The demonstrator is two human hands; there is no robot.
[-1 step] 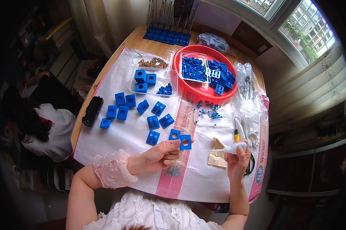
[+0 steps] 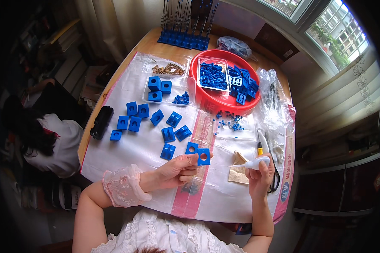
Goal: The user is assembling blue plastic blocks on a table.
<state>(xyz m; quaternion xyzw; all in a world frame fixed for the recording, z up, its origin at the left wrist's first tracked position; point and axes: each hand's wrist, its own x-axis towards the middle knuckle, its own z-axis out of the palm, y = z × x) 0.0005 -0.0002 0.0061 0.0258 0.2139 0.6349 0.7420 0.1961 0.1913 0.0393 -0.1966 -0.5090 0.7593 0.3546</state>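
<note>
My left hand [image 2: 173,172] pinches a blue plastic piece [image 2: 204,162] with a round hole, thumb on top. A similar blue piece [image 2: 192,144] shows right behind it; whether it is also held, I cannot tell. My right hand [image 2: 261,175] grips a small white squeeze bottle [image 2: 257,162]. Its thin nozzle points left toward the blue piece without touching it. Several loose blue blocks [image 2: 168,135] lie beyond my left hand, some with round holes, others showing grooves. Below my right hand's bottle is a beige folded cloth or paper [image 2: 237,175].
A red basin [image 2: 198,95] holds a clear tray and many blue parts. Clear trays [image 2: 193,90] hold brass-coloured pins [image 2: 169,69] and blue blocks. Tiny parts [image 2: 232,122] lie near a yellow-black tool [image 2: 260,149]. A black case [image 2: 101,122] sits left. A person [image 2: 57,135] is at far left.
The bottle in my right hand has shifted very slightly, its nozzle a little lower and more to the left. My left hand looks the same.
</note>
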